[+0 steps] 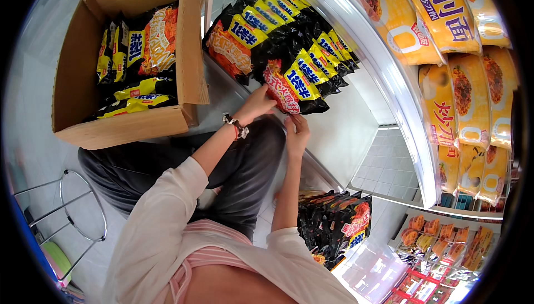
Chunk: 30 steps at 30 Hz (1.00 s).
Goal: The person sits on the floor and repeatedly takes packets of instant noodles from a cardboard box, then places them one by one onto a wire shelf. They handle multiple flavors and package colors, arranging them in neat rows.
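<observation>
My left hand (258, 103), with bracelets at the wrist, grips the left lower edge of the front black noodle packet (288, 87). Thumb and fingers of my right hand (298, 133) pinch the same packet's bottom edge. This packet has a red printed panel and a yellow patch, and it stands at the front of a row of like packets (329, 53) on the white shelf (348, 103). Left of it is a second row of black packets (254, 20) with orange panels. The fingertips are partly hidden at the packet's edge.
An open cardboard box (125, 131) at the left holds more black packets (137, 49). Yellow noodle packs (438, 20) fill the shelf above, behind a curved pale edge (388, 74). More black packets (333, 220) stand beside my right arm. A wire frame (83, 204) stands at the lower left.
</observation>
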Motion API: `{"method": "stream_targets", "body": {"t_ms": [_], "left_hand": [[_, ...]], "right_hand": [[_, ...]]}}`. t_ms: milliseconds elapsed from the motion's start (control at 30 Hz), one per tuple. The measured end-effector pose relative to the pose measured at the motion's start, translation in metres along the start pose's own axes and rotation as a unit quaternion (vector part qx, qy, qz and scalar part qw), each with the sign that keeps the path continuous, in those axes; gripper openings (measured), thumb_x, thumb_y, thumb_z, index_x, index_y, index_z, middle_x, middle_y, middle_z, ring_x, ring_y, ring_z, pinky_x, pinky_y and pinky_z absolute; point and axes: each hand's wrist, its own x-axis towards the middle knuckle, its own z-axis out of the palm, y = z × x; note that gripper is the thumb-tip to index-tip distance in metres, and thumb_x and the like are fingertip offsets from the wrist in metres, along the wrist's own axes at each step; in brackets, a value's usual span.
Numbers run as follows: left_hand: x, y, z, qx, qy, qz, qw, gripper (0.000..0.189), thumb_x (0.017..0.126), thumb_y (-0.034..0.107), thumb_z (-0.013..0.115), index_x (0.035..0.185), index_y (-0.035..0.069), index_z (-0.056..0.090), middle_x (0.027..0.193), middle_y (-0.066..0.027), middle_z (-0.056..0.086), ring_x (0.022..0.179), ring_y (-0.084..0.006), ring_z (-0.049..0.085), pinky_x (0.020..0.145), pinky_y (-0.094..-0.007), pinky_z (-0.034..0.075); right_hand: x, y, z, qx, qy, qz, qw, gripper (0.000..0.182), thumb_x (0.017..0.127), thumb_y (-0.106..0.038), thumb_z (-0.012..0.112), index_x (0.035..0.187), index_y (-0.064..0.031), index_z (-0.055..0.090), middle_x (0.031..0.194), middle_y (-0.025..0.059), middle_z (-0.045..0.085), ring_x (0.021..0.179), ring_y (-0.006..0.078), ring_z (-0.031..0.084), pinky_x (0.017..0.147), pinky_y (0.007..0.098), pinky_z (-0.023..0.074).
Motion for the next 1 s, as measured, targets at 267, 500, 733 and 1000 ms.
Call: {"method": "stream_targets", "body": {"t_ms": [267,500,733,1000], "left_hand": [[-0.037,0.01,-0.006,0.038,-0.02,-0.001,0.999,0.058,0.087,0.011,0.056,0.138,0.003,0.03,0.12,-0.0096,0.052,0.101,-0.0159,0.056,0.078,-0.0278,0.049],[-0.168,0.017,-0.066,-0.082,-0.268,-0.085,0.956,0.04,0.093,0.025,0.052,0.126,0.002,0.05,0.117,-0.0101,0.06,0.105,-0.0165,0.058,0.089,-0.0282,0.046],[-0.243,-0.061,-0.115,-0.255,-0.199,-0.178,0.929,0.038,0.097,0.025,0.041,0.119,-0.003,0.053,0.115,-0.018,0.059,0.107,-0.0232,0.058,0.093,-0.0333,0.046],[-0.232,-0.068,-0.116,-0.221,-0.202,-0.169,0.939,0.035,0.097,0.025,0.041,0.108,-0.003,0.058,0.104,-0.0188,0.064,0.094,-0.0232,0.065,0.083,-0.0287,0.051]], "right_hand": [[-0.01,-0.006,0.0,-0.129,0.102,0.039,0.986,0.017,0.081,-0.005,0.064,0.095,0.0043,0.059,0.088,0.0113,0.063,0.077,0.0189,0.064,0.068,0.029,0.0515],[-0.048,-0.137,0.054,0.051,0.074,-0.109,0.99,0.008,0.086,-0.002,0.06,0.094,0.0002,0.058,0.087,0.0061,0.061,0.075,0.0121,0.06,0.068,0.0238,0.0472],[-0.03,-0.33,0.202,-0.02,-0.405,-0.395,0.824,0.015,0.078,-0.003,0.066,0.09,0.002,0.058,0.081,0.0083,0.062,0.077,0.0153,0.06,0.07,0.0257,0.0478],[-0.015,-0.313,0.374,-0.656,-0.65,-0.254,0.288,0.044,0.069,-0.035,0.074,0.089,0.0031,0.066,0.082,0.0128,0.067,0.079,0.0242,0.065,0.067,0.0343,0.0504]]}}
